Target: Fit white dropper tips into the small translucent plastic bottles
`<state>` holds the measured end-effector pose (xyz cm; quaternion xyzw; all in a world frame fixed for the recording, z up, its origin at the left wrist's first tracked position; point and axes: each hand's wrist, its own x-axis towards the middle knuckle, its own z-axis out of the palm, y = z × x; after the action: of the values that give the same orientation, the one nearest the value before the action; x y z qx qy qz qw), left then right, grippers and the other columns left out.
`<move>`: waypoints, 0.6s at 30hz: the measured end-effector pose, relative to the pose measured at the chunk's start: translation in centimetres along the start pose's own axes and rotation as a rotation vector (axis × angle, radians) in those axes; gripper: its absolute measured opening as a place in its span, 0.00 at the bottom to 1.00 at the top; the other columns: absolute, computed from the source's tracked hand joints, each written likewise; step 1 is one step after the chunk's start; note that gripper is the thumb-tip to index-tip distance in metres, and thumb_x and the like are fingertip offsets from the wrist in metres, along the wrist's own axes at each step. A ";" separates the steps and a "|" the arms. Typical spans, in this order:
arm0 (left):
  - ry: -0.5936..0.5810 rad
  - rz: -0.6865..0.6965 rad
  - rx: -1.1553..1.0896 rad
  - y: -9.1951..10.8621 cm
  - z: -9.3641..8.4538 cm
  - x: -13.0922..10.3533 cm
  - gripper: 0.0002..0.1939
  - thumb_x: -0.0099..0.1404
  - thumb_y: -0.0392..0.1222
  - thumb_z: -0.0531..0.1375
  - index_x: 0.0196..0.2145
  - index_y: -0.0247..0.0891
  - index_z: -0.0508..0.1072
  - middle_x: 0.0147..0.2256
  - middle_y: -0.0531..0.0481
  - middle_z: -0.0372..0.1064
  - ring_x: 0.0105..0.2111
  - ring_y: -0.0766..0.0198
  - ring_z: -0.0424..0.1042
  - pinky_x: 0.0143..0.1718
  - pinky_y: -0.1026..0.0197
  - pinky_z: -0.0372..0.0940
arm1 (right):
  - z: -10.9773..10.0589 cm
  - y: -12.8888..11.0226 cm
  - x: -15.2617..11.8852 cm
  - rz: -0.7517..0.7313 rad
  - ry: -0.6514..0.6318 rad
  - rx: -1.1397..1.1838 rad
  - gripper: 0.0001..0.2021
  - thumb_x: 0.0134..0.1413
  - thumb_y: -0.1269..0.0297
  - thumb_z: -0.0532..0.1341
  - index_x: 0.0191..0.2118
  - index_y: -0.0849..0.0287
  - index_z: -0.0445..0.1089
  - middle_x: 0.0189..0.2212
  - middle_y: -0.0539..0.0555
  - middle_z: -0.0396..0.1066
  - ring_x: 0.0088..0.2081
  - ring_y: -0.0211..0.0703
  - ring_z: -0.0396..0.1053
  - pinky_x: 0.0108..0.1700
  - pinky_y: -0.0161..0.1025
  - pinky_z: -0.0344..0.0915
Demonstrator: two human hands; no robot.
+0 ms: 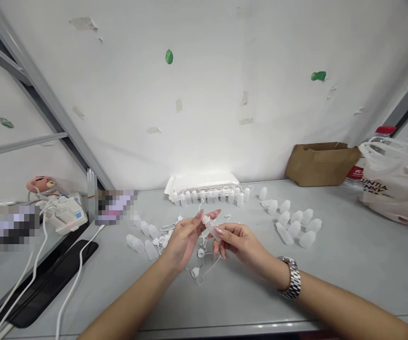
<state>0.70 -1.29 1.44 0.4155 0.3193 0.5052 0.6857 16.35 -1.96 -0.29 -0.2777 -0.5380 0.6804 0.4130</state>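
Note:
A small translucent bottle [212, 228] with a white top is held tilted between my hands above the grey table [246, 302]. My right hand [237, 241] pinches its body between thumb and fingers. At the bottle's top end, my left hand [186, 236] has its thumb and fingers closed around the white cap [206, 219]. Loose white caps with straps [195, 271] lie below and behind my hands. Several translucent bottles [150, 250] lie to the left, and more bottles [295, 229] lie to the right. A row of capped bottles [216, 195] stands at the back.
Behind the row is a white tray [204, 181]. A cardboard box [322, 165] and a plastic bag [395, 184] are at the back right. On the left are a power strip [67, 215], white cables [79, 269], a black flat object [53, 285] and a blurred item [114, 208].

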 end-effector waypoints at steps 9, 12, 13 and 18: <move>-0.094 0.114 0.159 0.9 0.3 -1.4 0.12 0.57 0.47 0.60 0.32 0.37 0.78 0.43 0.42 0.73 0.54 0.50 0.61 0.55 0.50 0.52 | 1.4 -2.0 -2.1 -0.209 0.154 -0.307 0.09 0.48 0.60 0.62 0.28 0.60 0.67 0.22 0.50 0.69 0.24 0.35 0.64 0.27 0.34 0.62; -0.161 0.151 0.173 1.4 0.8 -2.3 0.12 0.56 0.49 0.60 0.32 0.40 0.79 0.41 0.44 0.74 0.52 0.49 0.63 0.54 0.48 0.54 | 1.8 -2.8 -3.1 -0.361 0.110 -0.430 0.06 0.49 0.63 0.62 0.28 0.59 0.67 0.22 0.51 0.70 0.23 0.36 0.64 0.27 0.36 0.63; -0.181 0.166 0.176 1.6 0.9 -2.6 0.12 0.56 0.49 0.60 0.32 0.42 0.79 0.40 0.45 0.75 0.51 0.49 0.64 0.53 0.48 0.54 | 2.0 -3.2 -3.4 -0.410 0.091 -0.460 0.05 0.49 0.64 0.62 0.28 0.59 0.68 0.22 0.51 0.70 0.23 0.37 0.65 0.28 0.37 0.63; -0.237 0.241 0.233 2.3 1.3 -4.0 0.11 0.54 0.52 0.60 0.32 0.47 0.79 0.38 0.47 0.75 0.47 0.49 0.68 0.54 0.46 0.53 | 2.7 -4.8 -4.5 -0.590 0.017 -0.521 0.04 0.51 0.63 0.61 0.31 0.57 0.68 0.21 0.52 0.69 0.24 0.39 0.65 0.28 0.40 0.65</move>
<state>-0.25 -5.12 4.13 0.5836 0.2407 0.4909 0.6004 17.63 -6.78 4.72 -0.2122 -0.7459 0.3711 0.5108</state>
